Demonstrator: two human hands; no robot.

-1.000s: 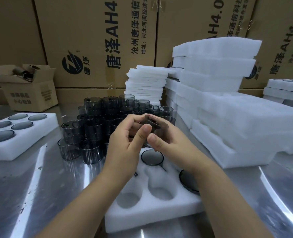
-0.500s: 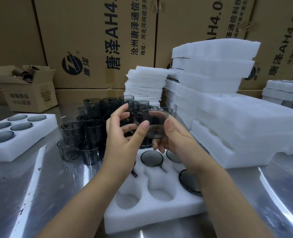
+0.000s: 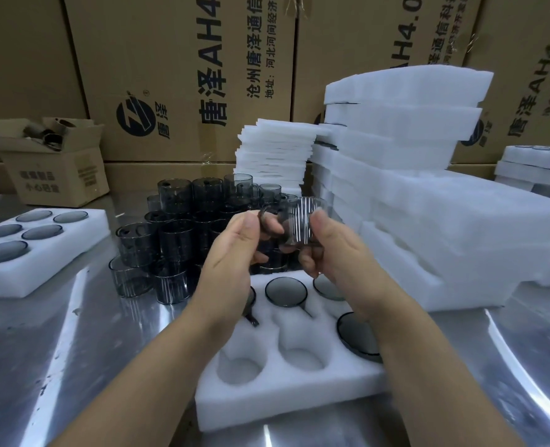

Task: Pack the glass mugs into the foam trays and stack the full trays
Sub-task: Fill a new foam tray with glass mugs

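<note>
Glass mugs (image 3: 285, 291) are already sitting in four pockets of the nearest foam tray (image 3: 286, 401), which is lying on the steel tabletop (image 3: 73, 350) directly before the person. They are showing as dark discs along its far row and at its right end, and one is half hidden behind the left hand. Two empty pockets (image 3: 238, 369) in the near row are waiting.

Above the tray's far edge, both hands are holding one smoky mug (image 3: 299, 221) in the air, tipped onto its side. The left hand (image 3: 231, 256) is curling its fingers in on what looks to be the handle. The right hand (image 3: 334, 253) is wrapping round the body, thumb lying against the wall.

By my reading, the person is partway through filling this tray and is turning the mug to suit a pocket. The next move is calling for the handle to be lined up with a pocket's slot and the mug to be lowered straight in, without knocking its neighbours.

Just beyond the hands, loose mugs (image 3: 177, 233) are crowding together in a dark cluster. A full tray (image 3: 83, 240) is lying at the left. Spare foam trays (image 3: 396, 150) are piling up at the right, and thin foam sheets (image 3: 276, 156) are standing behind the cluster. Printed cartons (image 3: 183, 75) are lining the back.
</note>
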